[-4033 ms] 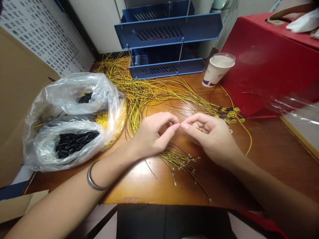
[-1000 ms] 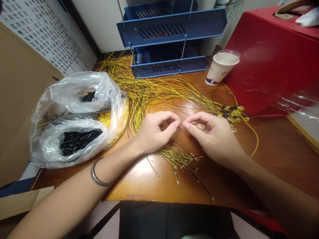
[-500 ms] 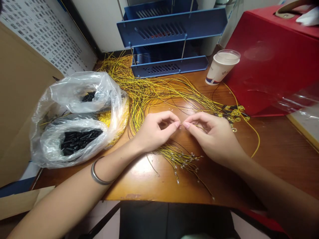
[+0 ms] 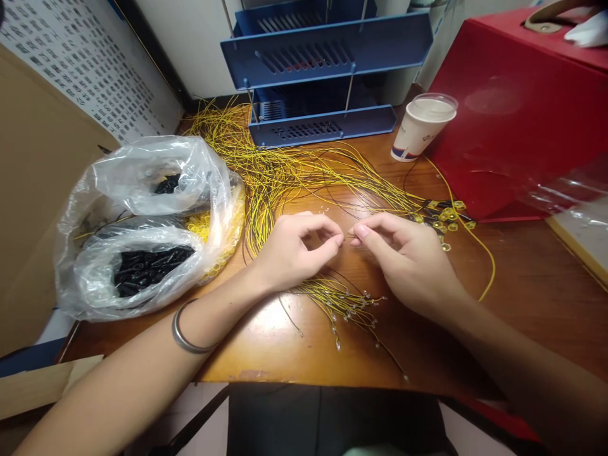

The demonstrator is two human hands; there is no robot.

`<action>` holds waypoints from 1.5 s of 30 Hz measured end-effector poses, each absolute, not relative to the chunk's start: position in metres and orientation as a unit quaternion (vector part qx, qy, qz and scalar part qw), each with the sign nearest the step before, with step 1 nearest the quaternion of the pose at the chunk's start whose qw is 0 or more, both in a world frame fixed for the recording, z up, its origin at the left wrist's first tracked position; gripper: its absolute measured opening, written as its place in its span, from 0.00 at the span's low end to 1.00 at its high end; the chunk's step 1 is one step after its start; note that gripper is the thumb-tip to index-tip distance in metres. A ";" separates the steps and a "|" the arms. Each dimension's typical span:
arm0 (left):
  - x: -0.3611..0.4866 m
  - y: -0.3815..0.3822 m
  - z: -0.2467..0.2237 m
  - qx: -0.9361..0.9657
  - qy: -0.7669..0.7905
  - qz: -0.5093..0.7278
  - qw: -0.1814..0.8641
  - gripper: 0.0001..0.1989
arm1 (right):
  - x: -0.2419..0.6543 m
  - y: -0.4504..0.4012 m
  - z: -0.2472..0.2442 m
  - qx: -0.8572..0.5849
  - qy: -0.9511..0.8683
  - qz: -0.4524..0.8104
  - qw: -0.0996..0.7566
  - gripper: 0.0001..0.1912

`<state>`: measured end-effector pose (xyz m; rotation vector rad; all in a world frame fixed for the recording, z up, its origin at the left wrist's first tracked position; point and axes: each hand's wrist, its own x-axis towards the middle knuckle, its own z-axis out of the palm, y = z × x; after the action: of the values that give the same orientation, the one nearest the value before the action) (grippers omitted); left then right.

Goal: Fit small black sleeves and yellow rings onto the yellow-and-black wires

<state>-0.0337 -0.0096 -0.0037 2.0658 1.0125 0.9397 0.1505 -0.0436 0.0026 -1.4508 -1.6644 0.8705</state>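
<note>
- Head view: a white sheet (image 4: 90, 76) at the upper left bears rows of dark characters, too blurred to read.
- Paper cup (image 4: 414, 132): a small dark mark, illegible, above a dark blue and red band near its base.
- Since half a second ago, the fingertips have parted slightly and the right thumb sits a little higher; the cup and bag lie as before.
- Left hand (image 4: 299, 250): thumb and index finger pinch a thin wire (image 4: 348, 237), held just above the table (image 4: 536, 278).
- Right hand (image 4: 411, 259): thumb and index finger nip the same wire just beside the left fingertips, a short stretch showing between.
- Wire bundle (image 4: 342, 307), below the hands: fine strands with small, glassy tips.
- Wire pile (image 4: 280, 168), beyond the hands: tangled yellow and black strands, running right to yellow hexagonal ends (image 4: 449, 216).
- Crinkled clear plastic bag (image 4: 71, 272), left: glossy black tubular pieces (image 4: 152, 272) and yellow rings (image 4: 202, 226).
</note>
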 end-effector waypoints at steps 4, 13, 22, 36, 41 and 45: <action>-0.034 -0.009 -0.003 0.780 0.395 0.356 0.330 0.04 | 0.152 -0.042 0.002 -0.555 -0.657 0.341 0.378 0.09; -0.033 -0.009 -0.004 0.776 0.399 0.354 0.337 0.05 | 0.150 -0.043 0.001 -0.560 -0.631 0.364 0.394 0.06; -0.034 -0.009 -0.004 0.786 0.390 0.349 0.328 0.06 | 0.148 -0.043 0.006 -0.571 -0.656 0.327 0.370 0.05; -0.034 -0.008 -0.006 0.786 0.393 0.337 0.339 0.06 | 0.152 -0.043 0.003 -0.569 -0.673 0.331 0.338 0.06; -0.034 -0.009 -0.006 0.783 0.391 0.341 0.343 0.05 | 0.152 -0.041 0.001 -0.567 -0.670 0.352 0.326 0.07; -0.035 -0.009 -0.006 0.783 0.395 0.341 0.339 0.05 | 0.154 -0.039 0.002 -0.562 -0.660 0.374 0.329 0.08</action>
<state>-0.0350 -0.0092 -0.0057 2.0377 1.0291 0.8889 0.1537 -0.0395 0.0017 -1.4717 -1.7270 0.9796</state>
